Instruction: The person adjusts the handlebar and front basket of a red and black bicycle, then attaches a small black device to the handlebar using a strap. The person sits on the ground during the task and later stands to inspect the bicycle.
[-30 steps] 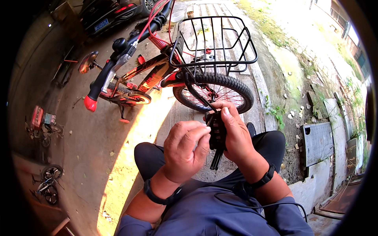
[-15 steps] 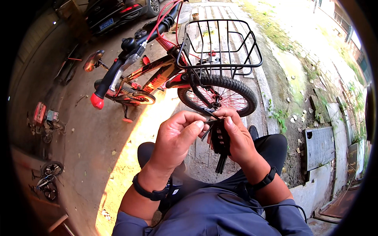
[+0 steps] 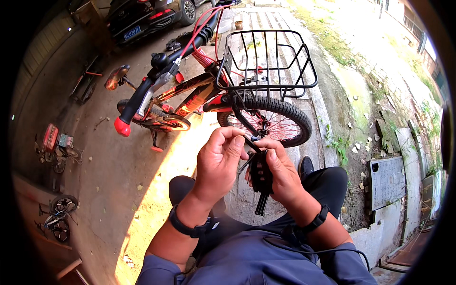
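Between my hands is a black hex key set (image 3: 261, 175), a dark holder with a row of openings and several thin keys sticking out below. My right hand (image 3: 284, 175) is wrapped round the holder, thumb along its side. My left hand (image 3: 218, 164) pinches a thin black key (image 3: 251, 145) that angles out from the top of the set. Just beyond them stands a red and black bicycle (image 3: 190, 97), with a black wire basket (image 3: 266, 85) over its knobby front tyre (image 3: 299, 123) and a red-tipped handlebar grip (image 3: 122, 126).
A dark car (image 3: 137, 21) is parked at the back left. A red cart (image 3: 51, 137) and a small bicycle (image 3: 61, 213) stand at the left. Grey boards and a panel (image 3: 387, 183) lie at the right, beside weeds. My shoe (image 3: 306, 166) shows by the front tyre.
Compared with a second ago, my left hand has turned and risen to grip the key at the set's top. Both hands remain close together. The bicycle appears slightly lower and further right in view.
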A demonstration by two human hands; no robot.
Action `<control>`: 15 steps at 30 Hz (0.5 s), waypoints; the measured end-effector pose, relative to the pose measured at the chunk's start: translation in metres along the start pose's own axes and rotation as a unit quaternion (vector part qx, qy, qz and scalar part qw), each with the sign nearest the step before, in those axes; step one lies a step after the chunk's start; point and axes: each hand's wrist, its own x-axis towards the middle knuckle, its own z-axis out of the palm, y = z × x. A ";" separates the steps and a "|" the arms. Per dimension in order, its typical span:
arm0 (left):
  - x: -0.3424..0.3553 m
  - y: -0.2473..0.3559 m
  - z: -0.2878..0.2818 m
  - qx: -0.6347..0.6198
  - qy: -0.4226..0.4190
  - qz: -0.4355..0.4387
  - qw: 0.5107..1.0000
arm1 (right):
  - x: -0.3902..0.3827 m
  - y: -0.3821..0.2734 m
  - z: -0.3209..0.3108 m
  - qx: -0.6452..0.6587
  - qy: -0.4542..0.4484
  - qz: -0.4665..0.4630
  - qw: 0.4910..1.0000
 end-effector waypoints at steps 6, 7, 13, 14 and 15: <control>0.007 -0.006 -0.008 -0.116 -0.061 -0.078 0.988 | -0.003 0.003 -0.002 0.030 -0.003 -0.003 1.000; 0.008 -0.005 -0.009 -0.146 -0.068 -0.103 0.982 | -0.002 0.003 -0.001 0.030 -0.008 -0.008 0.999; 0.022 -0.011 -0.010 -0.213 -0.083 -0.213 0.950 | -0.006 -0.006 0.007 0.023 -0.033 0.014 0.999; 0.021 -0.011 -0.009 -0.193 -0.080 -0.204 0.956 | -0.006 -0.004 0.006 0.034 -0.037 0.023 0.998; 0.021 -0.012 -0.007 -0.172 -0.078 -0.196 0.962 | -0.005 -0.003 0.004 0.044 -0.039 0.030 0.998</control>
